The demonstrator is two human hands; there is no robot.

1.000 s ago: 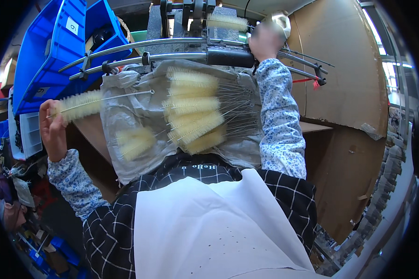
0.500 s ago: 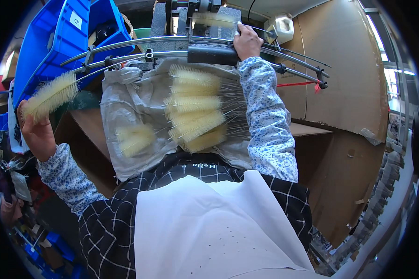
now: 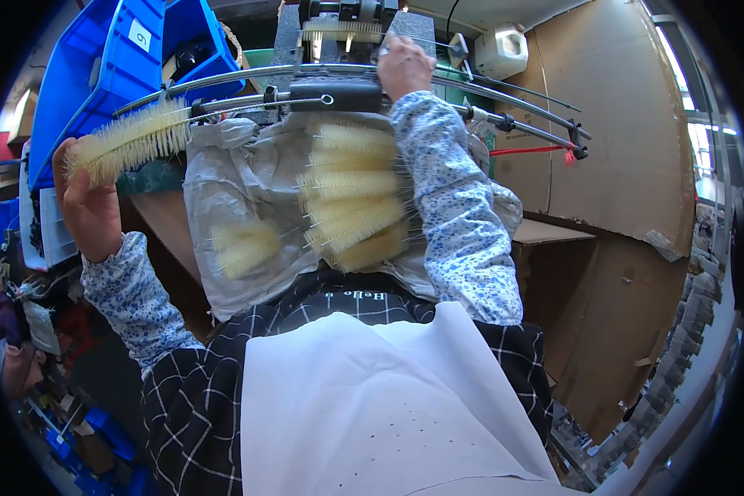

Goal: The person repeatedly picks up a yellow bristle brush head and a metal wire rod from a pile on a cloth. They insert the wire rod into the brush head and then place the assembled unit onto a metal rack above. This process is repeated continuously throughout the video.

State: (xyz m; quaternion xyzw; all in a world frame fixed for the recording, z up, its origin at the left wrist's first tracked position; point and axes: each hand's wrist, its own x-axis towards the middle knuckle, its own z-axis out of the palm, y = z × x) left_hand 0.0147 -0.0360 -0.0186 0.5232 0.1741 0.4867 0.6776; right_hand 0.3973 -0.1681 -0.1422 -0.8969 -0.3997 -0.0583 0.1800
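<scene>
My left hand (image 3: 89, 202) is closed on the tip of a pale-bristled wire brush (image 3: 132, 140). Its twisted wire stem runs right and ends in a small loop close to the machine's black cylinder. My right hand (image 3: 405, 68) is curled over the right end of the sliding carriage (image 3: 336, 95), which rides on two metal rails. Behind the carriage, a second brush (image 3: 343, 33) lies crosswise in the machine. A stack of similar brushes (image 3: 351, 190) rests on grey cloth in front of me, with my right sleeve covering most of their stems.
Blue bins (image 3: 116, 66) stand at the far left. A smaller bunch of bristles (image 3: 244, 248) lies on the grey cloth (image 3: 223, 182). Cardboard (image 3: 612, 124) walls off the right side, near a white plastic container (image 3: 502, 51). A red cord (image 3: 533, 150) hangs by the rail ends.
The carriage and my right hand have slid left along the rails. My left hand has moved slightly right with the brush, and its looped stem now reaches in front of the carriage.
</scene>
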